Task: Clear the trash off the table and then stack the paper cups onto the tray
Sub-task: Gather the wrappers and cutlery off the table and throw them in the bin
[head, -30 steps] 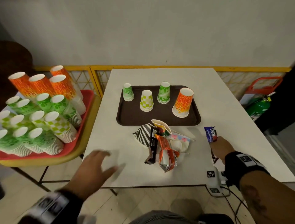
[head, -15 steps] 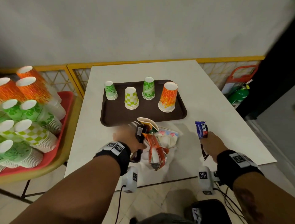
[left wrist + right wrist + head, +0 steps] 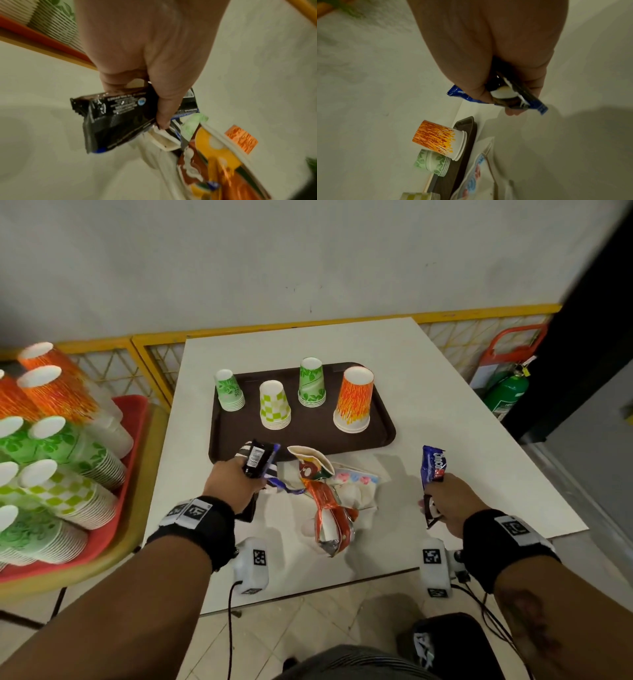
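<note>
My left hand (image 3: 239,477) grips a black snack wrapper (image 3: 255,462) (image 3: 116,119) just in front of the brown tray (image 3: 239,436), together with a striped scrap under it. My right hand (image 3: 442,498) grips a blue chocolate wrapper (image 3: 432,467) (image 3: 513,100) held upright over the table's right side. Between the hands lies a heap of trash: an orange foil bag (image 3: 330,515), a crushed paper cup (image 3: 310,462) and a floral napkin (image 3: 356,479). On the tray stand several upside-down cup stacks: two green (image 3: 230,390), a checked one (image 3: 274,405), an orange one (image 3: 354,400).
A red tray (image 3: 133,426) piled with many cup stacks sits on a yellow stand to the left. A yellow railing (image 3: 154,340) runs behind the white table (image 3: 445,419). A green fire extinguisher (image 3: 507,392) stands at the right. A dark bag (image 3: 445,645) lies on the floor.
My left hand came from below the table edge, took hold of the black wrapper and lifted it. My right hand raised the blue wrapper off the table.
</note>
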{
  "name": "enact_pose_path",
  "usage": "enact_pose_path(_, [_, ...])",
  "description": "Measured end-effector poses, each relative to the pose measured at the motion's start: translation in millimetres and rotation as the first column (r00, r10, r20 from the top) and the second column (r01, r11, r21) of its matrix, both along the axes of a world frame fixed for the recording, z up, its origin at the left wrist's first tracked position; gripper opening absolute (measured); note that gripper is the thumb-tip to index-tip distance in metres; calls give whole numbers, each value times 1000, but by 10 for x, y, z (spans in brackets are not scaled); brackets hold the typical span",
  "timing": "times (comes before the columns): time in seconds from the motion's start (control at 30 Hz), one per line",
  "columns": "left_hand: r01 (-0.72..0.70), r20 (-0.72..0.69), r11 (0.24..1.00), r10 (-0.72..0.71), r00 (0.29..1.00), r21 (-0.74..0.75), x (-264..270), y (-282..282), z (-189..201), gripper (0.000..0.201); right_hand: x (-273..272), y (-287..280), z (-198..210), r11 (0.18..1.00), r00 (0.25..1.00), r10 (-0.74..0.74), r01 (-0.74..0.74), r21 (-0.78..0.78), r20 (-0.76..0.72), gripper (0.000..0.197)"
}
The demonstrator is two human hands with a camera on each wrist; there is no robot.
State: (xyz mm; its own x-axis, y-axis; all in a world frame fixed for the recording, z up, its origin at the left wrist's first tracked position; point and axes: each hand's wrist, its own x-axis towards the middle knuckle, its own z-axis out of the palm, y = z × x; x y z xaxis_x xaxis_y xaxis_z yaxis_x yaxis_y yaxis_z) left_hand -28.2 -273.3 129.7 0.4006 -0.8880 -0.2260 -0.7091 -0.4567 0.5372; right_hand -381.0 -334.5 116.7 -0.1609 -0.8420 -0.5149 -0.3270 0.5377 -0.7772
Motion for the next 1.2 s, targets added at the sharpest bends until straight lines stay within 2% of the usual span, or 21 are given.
enact_pose_path(0.13, [-90,-100,992,82,992,-83,99,178,362,35,-19,61,120,990,957,-140,129,61,254,15])
enact_pose_path(0.23, [-58,-232,985,19,973,-161,-66,282,723,28,-157,140,214,978,909,-206,188,84,362,10])
enact_pose_path(0.3, [69,-354,981,-131,926,-183,-376,267,993,24,-306,237,280,971,878,-238,222,88,416,11])
enact_pose_path(0.4, [324,-530,929,-368,764,-178,-1085,110,1212,26,-672,443,333,939,805,-337,325,112,488,20])
enact_pose_path(0.47, [513,-534,846,-505,679,-147,-1680,-13,1172,27,-990,637,263,909,766,-406,393,138,498,20])
enact_pose_path(0.53, [695,-482,715,-637,601,-79,-2339,-92,1014,27,-1313,902,107,871,727,-483,458,178,489,15])
enact_pose_path(0.6, [835,-452,549,-736,504,37,-2994,-99,755,26,-1610,1213,-110,826,691,-558,514,229,460,13])
enact_pose_path(0.67, [910,-427,372,-804,414,180,-3582,-47,355,23,-1850,1535,-364,781,665,-623,550,295,411,23])
enact_pose_path(0.73, [924,-354,218,-876,328,315,-4059,28,-166,22,-2032,1835,-702,734,653,-676,560,384,341,31])
enact_pose_path(0.8, [888,-278,117,-924,261,444,-4404,101,-754,30,-2152,2066,-1155,688,661,-707,560,462,252,24])
enact_pose_path(0.87, [818,-226,72,-944,242,571,-4633,148,-1344,35,-2258,2251,-1684,654,688,-706,544,525,167,13])
enact_pose_path(0.93, [749,-203,77,-939,276,658,-4777,180,-1911,39,-2339,2360,-2219,628,702,-698,506,592,140,19])
enact_pose_path(1.0, [701,-168,95,-940,296,707,-4904,188,-2405,42,-2389,2395,-2666,620,749,-655,452,641,106,19])
enact_pose_path(1.07, [660,-150,77,-948,280,747,-5011,207,-2908,42,-2435,2429,-3087,621,807,-588,404,671,58,19])
enact_pose_path(1.2, [625,-113,91,-953,279,775,-5139,221,-3778,53,-2486,2315,-3679,625,842,-534,335,705,73,23])
